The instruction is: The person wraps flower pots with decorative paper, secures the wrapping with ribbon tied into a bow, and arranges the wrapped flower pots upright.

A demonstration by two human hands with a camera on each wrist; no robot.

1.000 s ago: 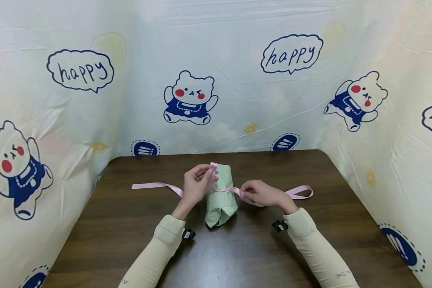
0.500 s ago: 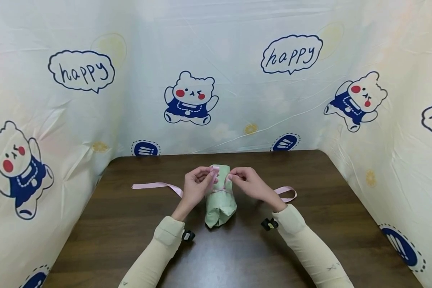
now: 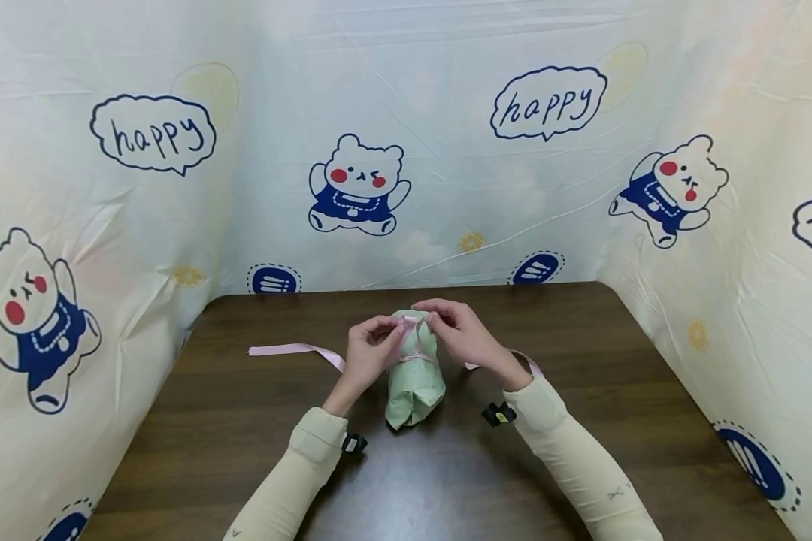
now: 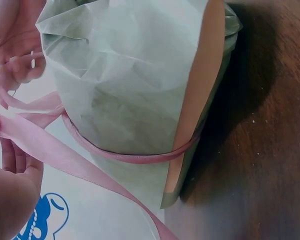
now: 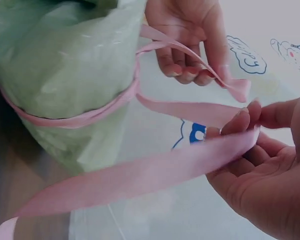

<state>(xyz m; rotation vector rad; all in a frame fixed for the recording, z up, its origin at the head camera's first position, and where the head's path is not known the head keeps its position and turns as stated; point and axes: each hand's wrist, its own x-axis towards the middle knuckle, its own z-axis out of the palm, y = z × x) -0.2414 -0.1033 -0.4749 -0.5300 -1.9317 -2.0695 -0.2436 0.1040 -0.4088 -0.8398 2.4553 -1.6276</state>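
Note:
A light green paper-wrapped parcel (image 3: 415,394) lies on the table, a pink ribbon (image 5: 155,172) tied round its middle. My left hand (image 3: 368,349) pinches a loop of this ribbon above the parcel's far half. On the other side, my right hand (image 3: 472,340) holds the ribbon's other length between thumb and fingers, bent into a fold in the right wrist view. Both hands' fingertips are close together over the parcel. In the left wrist view a brown strip (image 4: 200,80) runs along the parcel's side, crossed by the ribbon band. The knot is partly hidden by the hands.
One ribbon tail (image 3: 284,349) stretches left across the dark wooden table (image 3: 406,488); another hangs behind the right wrist. A pale printed curtain (image 3: 446,188) with bears and "happy" bubbles surrounds the table's back and sides. A small black camera (image 3: 498,414) sits at the right cuff.
My right hand has moved left and away from me, from beside the parcel to above it, bringing its ribbon along. The right tail has drawn in. My left hand has barely moved.

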